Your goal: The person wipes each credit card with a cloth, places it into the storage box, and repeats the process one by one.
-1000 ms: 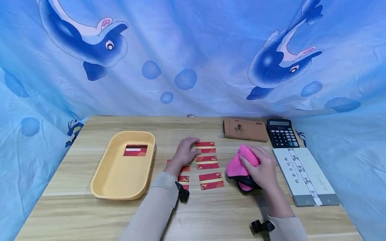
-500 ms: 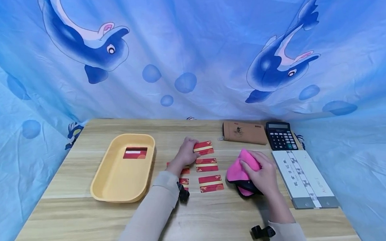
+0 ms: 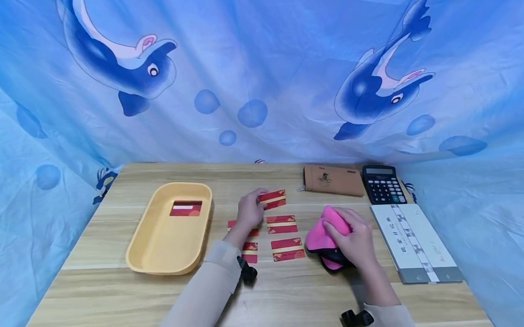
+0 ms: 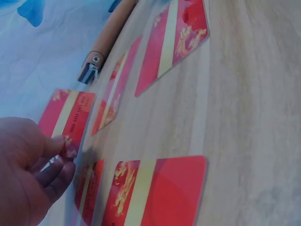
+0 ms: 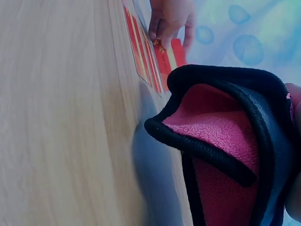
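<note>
My left hand (image 3: pixel 250 210) pinches a red bank-style card (image 3: pixel 273 199) with a gold stripe between thumb and fingers. Tilted, that card is raised off the table in the left wrist view. Nearer me lie two more red cards, one (image 3: pixel 282 224) above the other (image 3: pixel 287 249). Beside them, partly hidden under my left wrist, are further red cards (image 3: pixel 250 253). My right hand (image 3: pixel 358 235) grips a folded pink cloth (image 3: pixel 321 236) with black edging. Its fuzzy pink inside shows between the folds in the right wrist view.
On the left stands a yellow plastic tray (image 3: pixel 136 247) with one red card (image 3: pixel 186 208) inside, stripe side up. A brown zip wallet (image 3: pixel 333 181) and a black calculator (image 3: pixel 383 184) lie at the back right. White notebooks (image 3: pixel 415 244) lie along the right side.
My left hand has picked up the farthest card of the right column and drawn it slightly left. My right hand keeps its grip on the cloth, almost still.
</note>
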`<state>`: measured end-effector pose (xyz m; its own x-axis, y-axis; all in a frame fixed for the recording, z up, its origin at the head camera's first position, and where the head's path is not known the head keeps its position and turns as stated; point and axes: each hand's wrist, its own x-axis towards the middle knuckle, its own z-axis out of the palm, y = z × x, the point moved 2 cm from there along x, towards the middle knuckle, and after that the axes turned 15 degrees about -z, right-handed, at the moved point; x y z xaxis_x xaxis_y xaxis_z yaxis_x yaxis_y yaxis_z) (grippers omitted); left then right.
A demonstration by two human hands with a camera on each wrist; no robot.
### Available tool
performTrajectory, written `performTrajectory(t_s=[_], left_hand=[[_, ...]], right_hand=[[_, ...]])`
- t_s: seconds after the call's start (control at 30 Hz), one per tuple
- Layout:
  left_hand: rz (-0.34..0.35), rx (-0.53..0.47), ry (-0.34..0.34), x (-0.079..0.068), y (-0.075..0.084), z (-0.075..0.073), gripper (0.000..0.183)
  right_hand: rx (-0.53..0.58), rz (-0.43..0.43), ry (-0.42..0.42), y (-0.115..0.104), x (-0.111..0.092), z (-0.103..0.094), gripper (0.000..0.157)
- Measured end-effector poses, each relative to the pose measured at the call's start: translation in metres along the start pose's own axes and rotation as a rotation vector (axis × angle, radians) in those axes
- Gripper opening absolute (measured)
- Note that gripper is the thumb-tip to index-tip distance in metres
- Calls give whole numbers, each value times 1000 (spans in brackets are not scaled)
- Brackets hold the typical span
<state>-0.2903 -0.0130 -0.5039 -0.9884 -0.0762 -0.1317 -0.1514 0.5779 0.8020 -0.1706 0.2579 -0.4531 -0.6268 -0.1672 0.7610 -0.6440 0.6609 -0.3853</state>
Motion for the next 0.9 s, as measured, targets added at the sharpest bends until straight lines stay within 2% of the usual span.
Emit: performTrajectory(t_s=[0.1,0.23,0.33,0.57,0.8,0.9], left_hand=[[-34,-48,22,-2,1,-4,42],[-62,-172,40,-7,7,-11,31],[-76,-277,27,-15,14,-20,27],[-145,-509,-96,-42,31,-40,41],[-119,-651,-216,-68,39,-53,38],[-120,-682,-259,-76,43,-56,35]], right_hand=[[7,-7,-1,-2,1,2,42],[28,-23,0,-5,5,4,42],[39,-25,-2,-9,7,5,42],[62,-32,-13,-15,7,8,42],[85,-42,-30,-31,16,10,43],[114,-69,-31,-41,24,14,44]])
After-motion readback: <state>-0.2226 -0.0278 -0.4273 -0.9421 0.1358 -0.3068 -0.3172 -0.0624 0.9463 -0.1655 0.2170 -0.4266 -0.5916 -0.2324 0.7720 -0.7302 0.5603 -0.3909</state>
